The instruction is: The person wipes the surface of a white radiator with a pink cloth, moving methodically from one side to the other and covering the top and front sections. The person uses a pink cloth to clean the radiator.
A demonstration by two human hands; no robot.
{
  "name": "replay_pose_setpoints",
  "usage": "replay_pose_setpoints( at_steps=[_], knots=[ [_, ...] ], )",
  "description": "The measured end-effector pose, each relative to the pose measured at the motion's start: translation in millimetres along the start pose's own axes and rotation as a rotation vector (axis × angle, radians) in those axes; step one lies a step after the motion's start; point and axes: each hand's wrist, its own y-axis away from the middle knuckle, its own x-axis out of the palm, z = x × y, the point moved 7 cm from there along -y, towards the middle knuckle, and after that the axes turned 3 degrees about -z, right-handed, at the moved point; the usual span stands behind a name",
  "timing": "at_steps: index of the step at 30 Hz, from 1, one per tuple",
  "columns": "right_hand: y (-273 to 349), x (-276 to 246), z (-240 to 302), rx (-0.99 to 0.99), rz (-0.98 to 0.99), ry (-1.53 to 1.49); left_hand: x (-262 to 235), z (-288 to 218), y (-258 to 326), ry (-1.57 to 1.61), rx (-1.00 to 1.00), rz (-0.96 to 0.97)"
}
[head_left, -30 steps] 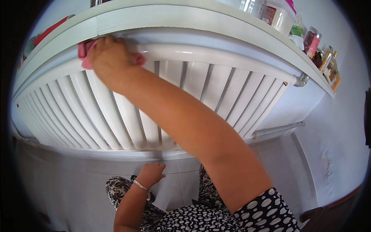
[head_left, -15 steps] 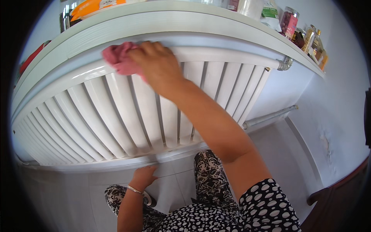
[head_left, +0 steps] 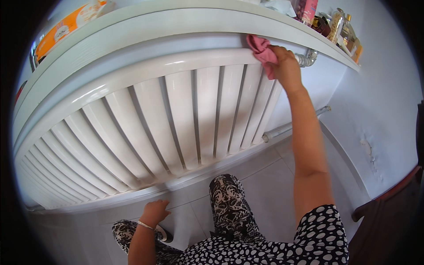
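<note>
A crumpled pink cloth (head_left: 264, 53) is gripped in my right hand (head_left: 286, 66). It presses on the right end of the white radiator's top rail (head_left: 185, 60), close to the metal pipe fitting (head_left: 308, 57). My right arm reaches out straight. Low over my left knee hangs my left hand (head_left: 155, 213), a bangle on its wrist. Nothing is in it, and its thumb stands apart from the loosely bent fingers.
A white sill (head_left: 176, 21) juts out just above the radiator. It bears an orange packet (head_left: 66, 28), a pink-labelled jar (head_left: 309, 11) and glass bottles (head_left: 337, 24). A lower pipe (head_left: 291, 128) runs to the right wall. Dark brown furniture (head_left: 384, 216) stands at lower right.
My right hand has slid the pink cloth rightward along the top rail, from its middle to its right end. The view has shifted a little. My left hand stays low near my knee.
</note>
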Motion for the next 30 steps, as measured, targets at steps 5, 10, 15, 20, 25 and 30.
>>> replay_pose_setpoints(
  at_steps=[5, 10, 15, 20, 25, 30],
  knots=[
    [8, 0, -79, 0.138, 0.102, 0.103, -1, 2, -5, -0.016, -0.026, 0.039],
    [19, 4, -143, 0.359, 0.187, 0.125, 2, 4, -10, -0.021, -0.049, 0.073],
    [0, -3, -117, 0.166, 0.257, 0.398, 4, 5, -12, -0.015, -0.040, 0.043],
    [-33, 0, 7, -0.176, 0.225, 0.014, -2, 2, -4, -0.060, -0.030, 0.026],
    [-47, 2, 116, -0.214, 0.222, -0.204, -18, -5, 6, -0.033, -0.051, 0.025],
    [-58, 16, 220, -0.292, 0.259, -0.220, -31, -5, 11, 0.001, -0.045, -0.015]
  ],
)
